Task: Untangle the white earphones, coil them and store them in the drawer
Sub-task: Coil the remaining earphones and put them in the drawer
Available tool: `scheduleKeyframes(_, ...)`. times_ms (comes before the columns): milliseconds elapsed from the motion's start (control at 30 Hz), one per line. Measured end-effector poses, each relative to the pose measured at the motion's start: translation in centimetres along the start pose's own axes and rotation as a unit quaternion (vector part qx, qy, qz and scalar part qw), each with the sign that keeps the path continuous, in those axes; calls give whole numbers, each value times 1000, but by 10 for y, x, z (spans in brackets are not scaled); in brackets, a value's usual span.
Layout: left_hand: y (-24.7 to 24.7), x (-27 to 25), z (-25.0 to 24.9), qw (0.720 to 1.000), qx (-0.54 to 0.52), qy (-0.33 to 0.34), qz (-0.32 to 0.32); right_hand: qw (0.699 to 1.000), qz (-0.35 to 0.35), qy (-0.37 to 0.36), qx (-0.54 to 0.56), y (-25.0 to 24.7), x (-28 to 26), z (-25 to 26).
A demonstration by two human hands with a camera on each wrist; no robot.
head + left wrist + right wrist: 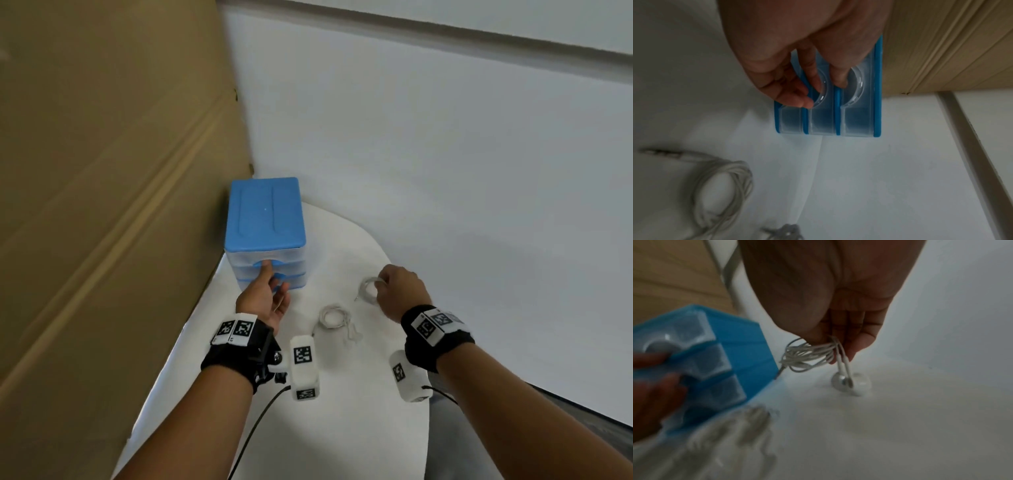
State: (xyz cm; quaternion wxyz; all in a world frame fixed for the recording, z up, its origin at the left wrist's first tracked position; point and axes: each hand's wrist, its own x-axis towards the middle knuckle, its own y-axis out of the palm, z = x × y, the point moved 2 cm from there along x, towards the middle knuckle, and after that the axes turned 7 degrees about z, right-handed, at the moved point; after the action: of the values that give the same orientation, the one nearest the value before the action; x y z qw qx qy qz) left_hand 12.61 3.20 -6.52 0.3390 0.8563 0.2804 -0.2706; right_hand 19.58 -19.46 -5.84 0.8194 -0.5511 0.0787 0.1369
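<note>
A small drawer unit (265,219) with a blue top and three clear drawers stands at the table's back left, all drawers pushed in. My left hand (274,281) reaches its front. The thumb tip sits in the top drawer's handle recess (856,84), and the other fingers (797,97) hang loosely curled before the lower drawers. To the right, my right hand (380,284) pinches a coiled pair of white earphones (809,355) just above the table, the earbuds (846,379) dangling onto it. A second white coil (332,317) lies on the table between my hands.
The white table (342,394) has a rounded right edge. A large cardboard sheet (102,171) leans along the left, close behind the drawer unit. A white wall (445,154) runs behind. Loose cable ends (352,335) trail from the lying coil.
</note>
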Motion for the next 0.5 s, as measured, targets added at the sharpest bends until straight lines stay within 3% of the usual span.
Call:
scheduleKeyframes(133,-6,-5,1,999,-17,6,28,992,-38,-45,115,-25,-14,25)
scheduleKeyframes(267,-5,-11,-3,996,-72,5,50,974,-28,-111,194,-41,-24,72)
scheduleKeyframes(500,-14,-16,10,996,-80,10,36,964,21,-169,202,-23,-28,140)
